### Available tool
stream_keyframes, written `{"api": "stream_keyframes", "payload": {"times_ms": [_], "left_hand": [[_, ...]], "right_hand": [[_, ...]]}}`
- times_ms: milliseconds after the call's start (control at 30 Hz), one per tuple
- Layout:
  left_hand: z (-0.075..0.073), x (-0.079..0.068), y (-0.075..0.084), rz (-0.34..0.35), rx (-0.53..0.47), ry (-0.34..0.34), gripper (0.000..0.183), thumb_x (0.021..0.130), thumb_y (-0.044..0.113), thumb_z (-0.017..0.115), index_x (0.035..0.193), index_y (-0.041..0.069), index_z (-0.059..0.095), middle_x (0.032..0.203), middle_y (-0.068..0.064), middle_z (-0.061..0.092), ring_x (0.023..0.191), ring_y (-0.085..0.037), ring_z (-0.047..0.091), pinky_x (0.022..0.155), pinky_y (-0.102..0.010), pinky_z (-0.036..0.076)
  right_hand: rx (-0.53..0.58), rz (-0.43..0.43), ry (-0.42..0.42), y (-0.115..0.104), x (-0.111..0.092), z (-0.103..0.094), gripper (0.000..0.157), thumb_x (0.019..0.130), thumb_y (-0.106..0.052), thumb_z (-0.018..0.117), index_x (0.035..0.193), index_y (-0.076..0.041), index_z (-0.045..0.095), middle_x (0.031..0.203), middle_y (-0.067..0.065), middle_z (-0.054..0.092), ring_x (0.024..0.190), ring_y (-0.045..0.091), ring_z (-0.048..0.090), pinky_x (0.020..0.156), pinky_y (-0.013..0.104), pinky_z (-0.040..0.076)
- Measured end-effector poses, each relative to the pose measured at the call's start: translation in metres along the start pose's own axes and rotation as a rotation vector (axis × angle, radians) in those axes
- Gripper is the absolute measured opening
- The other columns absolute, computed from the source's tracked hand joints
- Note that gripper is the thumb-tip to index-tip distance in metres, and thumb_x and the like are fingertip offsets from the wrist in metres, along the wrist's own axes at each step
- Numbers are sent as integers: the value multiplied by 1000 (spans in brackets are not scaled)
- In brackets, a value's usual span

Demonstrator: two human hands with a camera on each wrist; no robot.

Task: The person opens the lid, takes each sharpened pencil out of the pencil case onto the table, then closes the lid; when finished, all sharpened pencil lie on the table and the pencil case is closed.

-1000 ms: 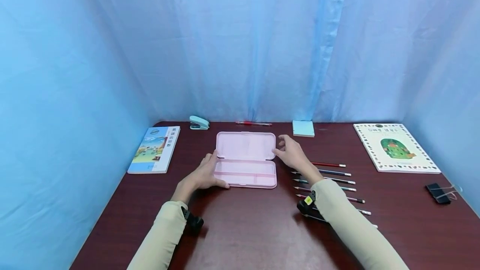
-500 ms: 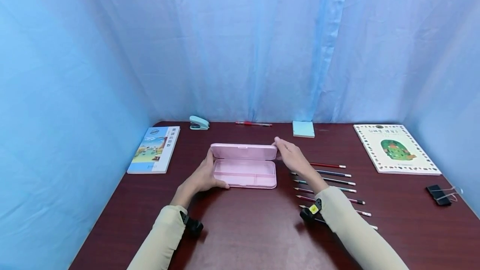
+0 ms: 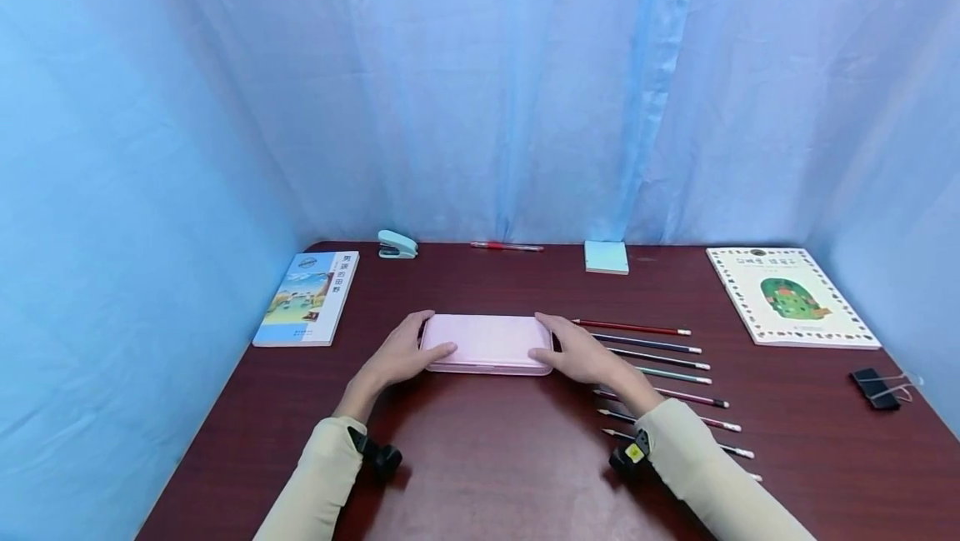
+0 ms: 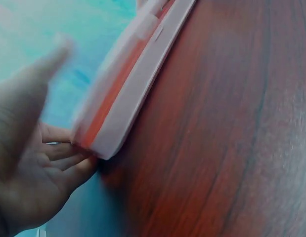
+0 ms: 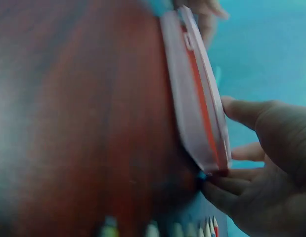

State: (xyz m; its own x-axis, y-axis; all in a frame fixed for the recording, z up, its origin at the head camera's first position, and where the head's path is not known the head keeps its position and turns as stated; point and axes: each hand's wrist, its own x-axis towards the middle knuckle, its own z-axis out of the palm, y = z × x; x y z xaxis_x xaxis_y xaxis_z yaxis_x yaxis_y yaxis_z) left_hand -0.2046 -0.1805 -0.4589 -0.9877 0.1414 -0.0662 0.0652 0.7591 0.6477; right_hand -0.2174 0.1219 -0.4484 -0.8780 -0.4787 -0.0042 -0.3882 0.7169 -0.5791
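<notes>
A pink pencil case [image 3: 487,339] lies on the dark wooden table with its lid down over the base. In both wrist views a reddish strip shows between lid and base along the front. My left hand [image 3: 401,351] holds the left end, fingers at the end wall; its thumb overlaps the lid from above but stands off it in the left wrist view. At the right end, my right hand [image 3: 581,351] grips the case, thumb [image 5: 244,109] at the lid's edge and fingers round the end. The inside is hidden.
Several pencils [image 3: 637,328] lie in a row on the right, partly under my right forearm. A stapler [image 3: 397,245], a red pen [image 3: 507,247] and a notepad [image 3: 606,257] line the back. Books [image 3: 306,299] lie at both sides; a black binder clip [image 3: 876,388] is far right.
The pencil case's lid has swung from standing open at the back down over the base. My right hand has come forward and down with it; the left hand stays at the left end.
</notes>
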Motion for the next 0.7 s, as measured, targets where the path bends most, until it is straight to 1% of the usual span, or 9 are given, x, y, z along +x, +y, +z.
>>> {"api": "stream_keyframes", "payload": {"times_ms": [67,133,300,467,700], "left_hand": [[1,0,2,15,18,-11,88,75,51,69,142,10,32,143,-11,35,129,-26,34,106,-45,28],[2,-1,4,38,27,-22,90,73,47,73,143,11,31,144,-9,33,129,-25,33,106,-43,28],[3,-2,4,89,57,-22,88,74,47,72,143,10,32,143,-8,33,128,-24,34,105,-43,30],[2,-4,3,101,86,-32,89,77,47,70,145,9,28,143,-8,30,129,-23,33,105,-41,30],[1,-3,3,114,108,-33,89,78,45,69,146,9,25,144,-8,28,129,-22,32,105,-39,30]], "right_hand": [[-28,8,-9,-4,-2,3,76,86,-40,62,143,0,30,144,20,31,132,33,29,105,49,26],[-50,13,-2,-6,-4,6,79,85,-41,63,143,0,30,146,21,28,133,34,27,105,51,25],[-67,15,4,-10,-5,7,79,84,-40,65,142,1,30,146,21,28,134,34,26,105,50,24],[-60,15,-6,-11,-4,7,81,83,-39,66,143,1,28,146,21,27,134,33,26,106,49,25],[-80,-22,26,-12,-4,4,82,82,-40,67,142,1,29,146,21,28,132,33,29,104,49,27]]}}
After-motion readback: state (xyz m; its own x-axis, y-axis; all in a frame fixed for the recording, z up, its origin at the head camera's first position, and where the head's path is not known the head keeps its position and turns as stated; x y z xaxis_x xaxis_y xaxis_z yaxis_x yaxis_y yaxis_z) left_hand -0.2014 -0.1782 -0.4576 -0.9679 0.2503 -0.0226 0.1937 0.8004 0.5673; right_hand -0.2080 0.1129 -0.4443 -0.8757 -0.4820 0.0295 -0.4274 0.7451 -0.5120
